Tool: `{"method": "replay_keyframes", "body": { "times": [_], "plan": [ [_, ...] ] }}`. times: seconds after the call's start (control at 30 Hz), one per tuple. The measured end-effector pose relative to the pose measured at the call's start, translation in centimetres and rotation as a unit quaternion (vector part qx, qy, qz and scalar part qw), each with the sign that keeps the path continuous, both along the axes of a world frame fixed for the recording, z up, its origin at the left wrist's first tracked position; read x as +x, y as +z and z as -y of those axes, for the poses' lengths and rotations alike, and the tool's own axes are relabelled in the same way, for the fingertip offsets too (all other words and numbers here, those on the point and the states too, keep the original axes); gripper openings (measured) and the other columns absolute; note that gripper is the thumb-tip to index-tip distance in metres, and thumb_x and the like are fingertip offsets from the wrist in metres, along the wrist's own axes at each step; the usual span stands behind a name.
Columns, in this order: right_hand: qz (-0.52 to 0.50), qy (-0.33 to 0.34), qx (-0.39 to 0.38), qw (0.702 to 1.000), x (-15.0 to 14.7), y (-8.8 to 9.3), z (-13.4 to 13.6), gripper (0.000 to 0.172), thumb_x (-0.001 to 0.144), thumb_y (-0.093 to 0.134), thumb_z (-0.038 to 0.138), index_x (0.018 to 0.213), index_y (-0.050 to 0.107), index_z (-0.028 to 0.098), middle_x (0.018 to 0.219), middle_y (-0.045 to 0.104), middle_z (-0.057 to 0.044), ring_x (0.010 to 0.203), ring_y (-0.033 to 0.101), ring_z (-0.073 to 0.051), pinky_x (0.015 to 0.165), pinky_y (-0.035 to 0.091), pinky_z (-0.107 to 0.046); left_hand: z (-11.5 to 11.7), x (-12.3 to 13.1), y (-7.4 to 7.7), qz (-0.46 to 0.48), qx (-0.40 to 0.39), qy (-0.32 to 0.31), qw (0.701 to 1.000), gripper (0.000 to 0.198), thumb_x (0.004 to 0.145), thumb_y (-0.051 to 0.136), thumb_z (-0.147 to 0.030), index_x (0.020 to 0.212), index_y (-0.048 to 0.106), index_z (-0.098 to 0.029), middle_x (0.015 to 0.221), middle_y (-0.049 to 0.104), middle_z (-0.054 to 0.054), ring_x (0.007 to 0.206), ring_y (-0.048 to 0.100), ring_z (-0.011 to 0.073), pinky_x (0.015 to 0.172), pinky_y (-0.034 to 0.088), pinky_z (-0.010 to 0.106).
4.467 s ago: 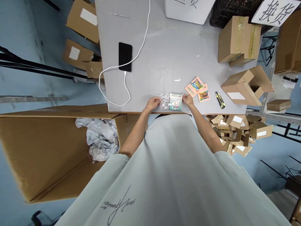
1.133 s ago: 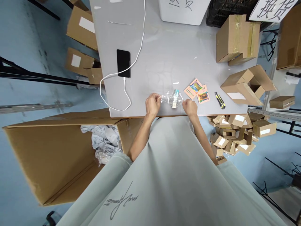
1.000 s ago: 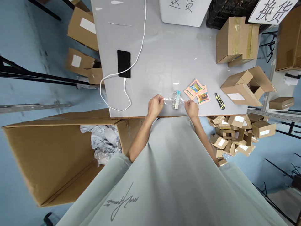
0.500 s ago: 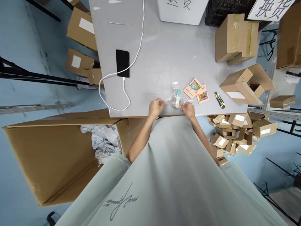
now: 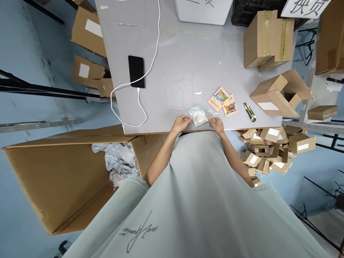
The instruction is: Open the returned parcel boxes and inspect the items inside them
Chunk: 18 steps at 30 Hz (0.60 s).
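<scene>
Near the table's front edge lies a small clear plastic packet (image 5: 198, 116) with a teal and white printed card inside. My left hand (image 5: 182, 123) pinches its left side. My right hand (image 5: 216, 124) pinches the crinkled clear film on its right. Just beyond my right hand, two pink cards (image 5: 216, 99) with colourful pictures overlap on the table. Farther right is a yellow and black box cutter (image 5: 249, 112).
A black phone (image 5: 136, 71) with a white cable lies at the left of the table (image 5: 177, 64). An open cardboard box (image 5: 271, 96) and a taped box (image 5: 256, 43) stand on the right. A large carton (image 5: 67, 179) with crumpled wrapping sits below left; several small boxes are piled below right.
The packet has turned between my hands, so its teal and white printed face shows flatter and wider. Both hands stay at its sides. The whole view has shifted slightly.
</scene>
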State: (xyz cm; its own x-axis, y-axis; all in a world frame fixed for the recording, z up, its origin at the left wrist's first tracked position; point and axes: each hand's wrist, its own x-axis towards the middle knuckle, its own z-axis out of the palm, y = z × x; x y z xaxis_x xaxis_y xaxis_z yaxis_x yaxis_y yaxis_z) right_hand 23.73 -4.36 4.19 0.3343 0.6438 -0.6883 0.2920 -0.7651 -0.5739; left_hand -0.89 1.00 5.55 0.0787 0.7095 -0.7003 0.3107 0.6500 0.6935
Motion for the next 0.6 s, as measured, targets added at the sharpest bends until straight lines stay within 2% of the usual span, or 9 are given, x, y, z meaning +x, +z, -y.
{"method": "replay_keyframes", "body": {
  "times": [0.1, 0.2, 0.33, 0.47, 0.6],
  "plan": [
    [0.029, 0.037, -0.01, 0.999, 0.0, -0.5, 0.2, 0.024, 0.1, 0.075, 0.042, 0.087, 0.061, 0.027, 0.081, 0.081, -0.001, 0.081, 0.083, -0.021, 0.087, 0.063, -0.028, 0.2, 0.9, -0.4, -0.041, 0.015, -0.052, 0.998, 0.031, 0.084, 0.09, -0.048, 0.094, 0.082, -0.02, 0.098, 0.085, 0.009, 0.093, 0.081, 0.028, 0.09, 0.066, 0.039],
    [0.05, 0.041, -0.013, 0.998, 0.4, -1.0, 0.2, 0.02, 0.101, 0.067, 0.033, 0.083, 0.061, 0.026, 0.084, 0.084, -0.003, 0.086, 0.083, -0.021, 0.087, 0.062, -0.027, -0.3, 1.1, -0.7, -0.07, 0.04, -0.074, 0.994, 0.02, 0.088, 0.084, -0.038, 0.095, 0.084, -0.02, 0.099, 0.086, 0.009, 0.099, 0.081, 0.0286, 0.095, 0.064, 0.039],
    [0.08, 0.016, -0.02, 0.996, 2.1, -1.2, 0.5, 0.013, 0.099, 0.066, 0.034, 0.092, 0.067, 0.024, 0.091, 0.086, -0.005, 0.089, 0.084, -0.021, 0.087, 0.063, -0.028, -1.2, -0.5, -0.9, -0.129, 0.063, -0.063, 0.988, 0.015, 0.094, 0.075, -0.029, 0.103, 0.082, -0.02, 0.101, 0.086, 0.01, 0.1, 0.081, 0.0275, 0.097, 0.062, 0.038],
    [0.12, 0.01, -0.02, 0.992, 3.8, -0.7, 0.7, 0.011, 0.097, 0.068, 0.034, 0.097, 0.073, 0.024, 0.094, 0.087, -0.008, 0.099, 0.084, -0.026, 0.096, 0.064, -0.034, -1.1, -2.0, -0.5, -0.209, 0.1, -0.098, 0.968, 0.009, 0.095, 0.073, -0.02, 0.103, 0.077, -0.023, 0.103, 0.085, 0.01, 0.109, 0.079, 0.0299, 0.106, 0.056, 0.04],
    [0.149, 0.015, -0.018, 0.989, 4.7, -0.5, -1.7, 0.012, 0.101, 0.064, 0.028, 0.103, 0.075, 0.023, 0.108, 0.088, -0.013, 0.114, 0.082, -0.03, 0.107, 0.061, -0.038, -1.6, -2.4, 0.1, -0.26, 0.118, -0.141, 0.948, 0.013, 0.1, 0.064, -0.013, 0.104, 0.072, -0.022, 0.107, 0.083, 0.014, 0.108, 0.077, 0.0338, 0.104, 0.053, 0.043]
  ]
}}
